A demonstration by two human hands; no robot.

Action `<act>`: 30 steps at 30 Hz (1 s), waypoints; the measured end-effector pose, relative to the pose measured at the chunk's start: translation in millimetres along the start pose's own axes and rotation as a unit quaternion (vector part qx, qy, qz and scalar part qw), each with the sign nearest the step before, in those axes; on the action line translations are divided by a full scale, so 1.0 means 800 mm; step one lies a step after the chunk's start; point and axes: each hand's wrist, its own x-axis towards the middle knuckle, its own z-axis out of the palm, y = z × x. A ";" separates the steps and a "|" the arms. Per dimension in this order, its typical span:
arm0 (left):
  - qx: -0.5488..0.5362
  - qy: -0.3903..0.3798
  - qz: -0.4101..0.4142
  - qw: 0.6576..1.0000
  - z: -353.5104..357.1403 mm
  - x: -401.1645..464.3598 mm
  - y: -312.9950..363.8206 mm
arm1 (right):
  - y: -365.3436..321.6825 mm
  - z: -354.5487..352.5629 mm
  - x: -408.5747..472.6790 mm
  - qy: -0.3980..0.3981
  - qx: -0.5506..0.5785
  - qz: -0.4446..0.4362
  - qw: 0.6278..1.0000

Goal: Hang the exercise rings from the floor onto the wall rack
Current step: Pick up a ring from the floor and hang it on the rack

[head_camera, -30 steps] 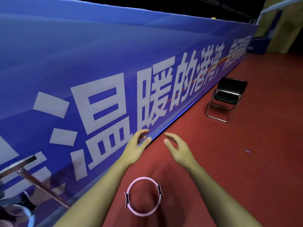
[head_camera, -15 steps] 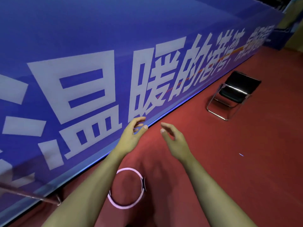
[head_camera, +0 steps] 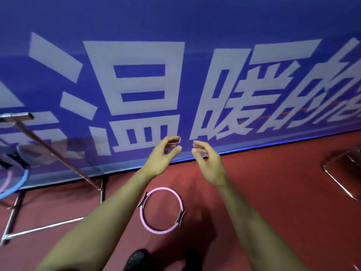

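A pink exercise ring (head_camera: 149, 228) with two black side grips lies flat on the red floor between my forearms. My left hand (head_camera: 162, 155) and my right hand (head_camera: 209, 163) are stretched out side by side above and beyond it, fingers apart, holding nothing. A metal rack (head_camera: 58, 153) stands at the left against the blue banner wall. A blue ring (head_camera: 17, 185) and a pink ring (head_camera: 5, 181) hang at its left edge, partly cut off by the frame.
A long blue banner (head_camera: 195, 26) with large white characters fills the background. A folding chair's chrome frame (head_camera: 340, 178) shows at the right edge. My black shoe (head_camera: 136, 260) is at the bottom. The rack's floor bars (head_camera: 45, 227) lie at the lower left.
The view has swung left and down. The chair has slid to the right edge, and the rack with its hanging rings has come into view at the left. Both hands stay empty.
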 end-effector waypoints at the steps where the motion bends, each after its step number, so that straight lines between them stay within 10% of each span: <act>1: 0.002 0.016 -0.007 1.000 0.006 0.000 0.001 | 0.009 -0.005 0.007 -0.015 -0.001 -0.001 1.000; 17: -0.018 0.163 -0.129 0.978 0.056 0.033 -0.173 | 0.199 0.073 0.106 -0.100 -0.016 0.042 0.994; 30: -0.003 0.148 -0.121 0.982 0.097 0.099 -0.563 | 0.585 0.290 0.169 -0.105 -0.052 0.082 0.990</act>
